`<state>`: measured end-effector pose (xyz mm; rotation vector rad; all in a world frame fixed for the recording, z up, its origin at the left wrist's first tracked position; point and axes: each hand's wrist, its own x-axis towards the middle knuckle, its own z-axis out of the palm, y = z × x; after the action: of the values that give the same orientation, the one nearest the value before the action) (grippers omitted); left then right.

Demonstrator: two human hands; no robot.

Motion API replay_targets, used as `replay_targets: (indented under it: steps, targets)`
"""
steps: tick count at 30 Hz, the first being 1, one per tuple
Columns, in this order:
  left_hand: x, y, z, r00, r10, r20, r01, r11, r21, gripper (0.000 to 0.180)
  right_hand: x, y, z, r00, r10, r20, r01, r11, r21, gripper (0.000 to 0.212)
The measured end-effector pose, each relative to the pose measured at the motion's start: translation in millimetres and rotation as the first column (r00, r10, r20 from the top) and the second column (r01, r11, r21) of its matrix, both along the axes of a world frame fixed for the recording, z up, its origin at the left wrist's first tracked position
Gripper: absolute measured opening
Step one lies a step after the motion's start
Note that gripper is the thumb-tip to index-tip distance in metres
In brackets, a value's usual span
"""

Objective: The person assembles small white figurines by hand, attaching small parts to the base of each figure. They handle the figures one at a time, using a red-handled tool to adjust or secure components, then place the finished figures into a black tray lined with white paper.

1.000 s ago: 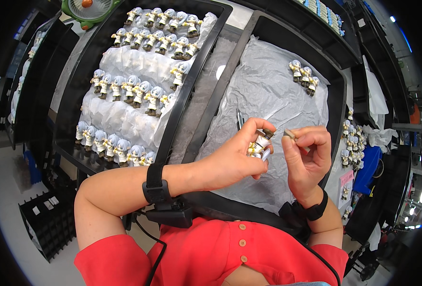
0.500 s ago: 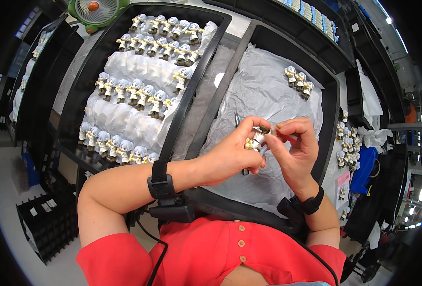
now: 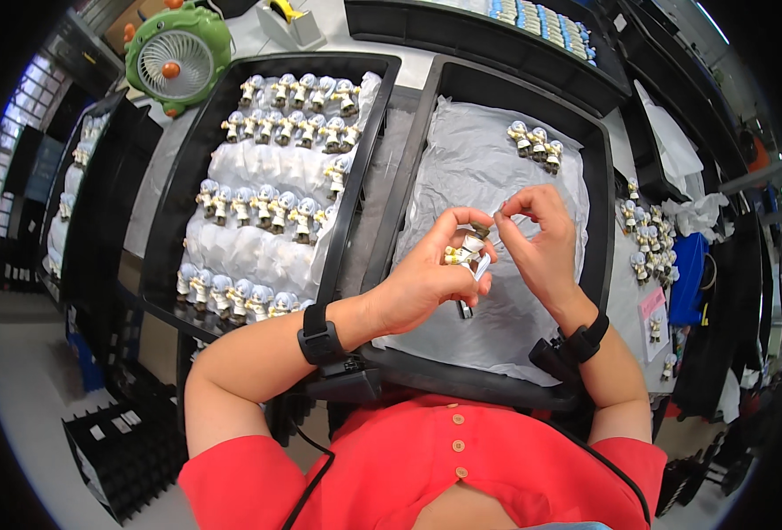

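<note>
My left hand (image 3: pixel 428 276) is closed around a small figurine (image 3: pixel 468 251) with a white outfit, gold trim and brown feet. The feet point up and away from me, and the head end is partly covered by my fingers. Just right of it, my right hand (image 3: pixel 543 246) has thumb and forefinger pinched; whatever is between them is too small to name. Both hands are over grey tissue paper (image 3: pixel 461 155) lining a black tray (image 3: pixel 604 190). Three similar figurines (image 3: pixel 537 146) stand at its far right. A slim metallic object (image 3: pixel 465 310) lies below my left hand, mostly hidden.
To the left, another black tray (image 3: pixel 380 115) holds rows of figurines (image 3: pixel 267 208) between padded tissue. Behind it are a green fan (image 3: pixel 177 57) and a tape dispenser (image 3: pixel 292 25). More figurines (image 3: pixel 649 238) and a blue object (image 3: pixel 691 274) are at the right.
My right hand's fingertips have drawn back from the figurine's feet, leaving a small gap. My left hand still holds the figurine. The whole view has shifted, showing more of the far side.
</note>
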<state>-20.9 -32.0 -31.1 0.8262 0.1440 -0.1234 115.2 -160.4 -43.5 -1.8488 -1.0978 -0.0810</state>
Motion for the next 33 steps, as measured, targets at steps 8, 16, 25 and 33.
replay_targets:
  steps: [8,16,25,33]
  targets:
    - [2,1,2,1.000,0.016,-0.007,-0.016,1.000,0.011,0.060,-4,-6,1,0.999,0.038,0.008,-0.036,0.990,-0.139,0.008]
    - [6,3,-5,0.998,0.017,-0.058,-0.021,0.997,-0.068,0.059,-8,-4,-1,0.907,0.127,-0.401,-0.098,0.991,0.091,0.015]
    - [4,0,-6,0.996,0.002,-0.084,0.000,1.000,0.025,0.057,-16,-2,3,0.819,0.178,-0.545,-0.175,0.983,0.058,0.016]
    - [4,2,-6,0.999,-0.011,-0.052,0.012,1.000,0.020,0.056,-15,-3,3,0.757,0.247,-0.605,-0.130,0.964,0.231,0.015]
